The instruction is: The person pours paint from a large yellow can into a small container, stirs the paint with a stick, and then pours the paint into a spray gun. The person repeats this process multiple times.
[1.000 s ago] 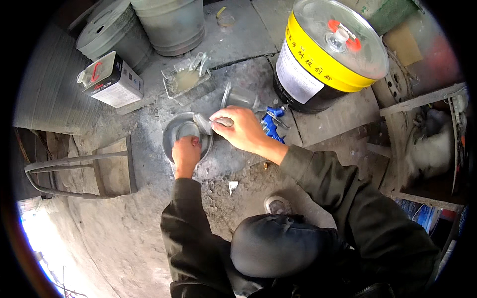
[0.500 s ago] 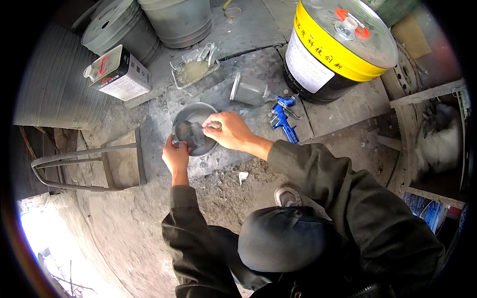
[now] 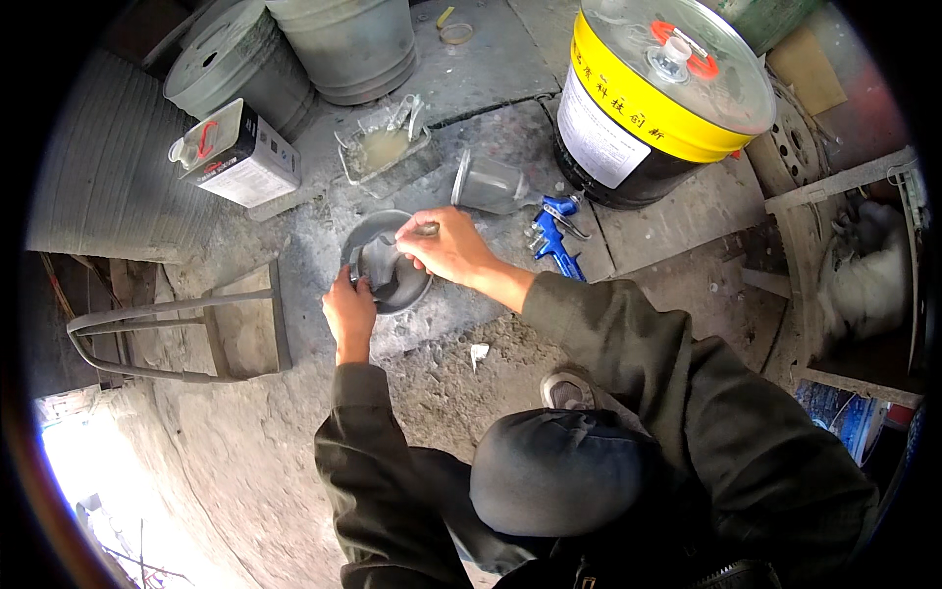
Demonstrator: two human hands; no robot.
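A round grey metal bowl [image 3: 422, 292] with grey matter inside sits on the dusty floor slab. My left hand [image 3: 349, 312] grips its near-left rim, thumb on the inner side. In my right hand [image 3: 451, 245], fingers are closed round the short handle of a scraper-like tool [image 3: 381, 257]. Its broad grey end is down in the bowl; its exact kind is unclear. Right of the bowl lies a blue spray gun [image 3: 558, 240] with a cloudy clear cup [image 3: 491, 184] on its side. Behind the bowl stands a clear tub [image 3: 385, 155] of murky liquid.
A large yellow-and-black drum [image 3: 643, 108] stands far right. A rectangular can [image 3: 245, 162] and grey metal pails [image 3: 343, 44] are at the far left. A metal frame [image 3: 186, 329] lies left. A white scrap [image 3: 479, 353] and my shoe [image 3: 567, 390] are nearer.
My right hand has shifted slightly left and up, and the tool's end has turned within the bowl. My left hand keeps its hold on the rim.
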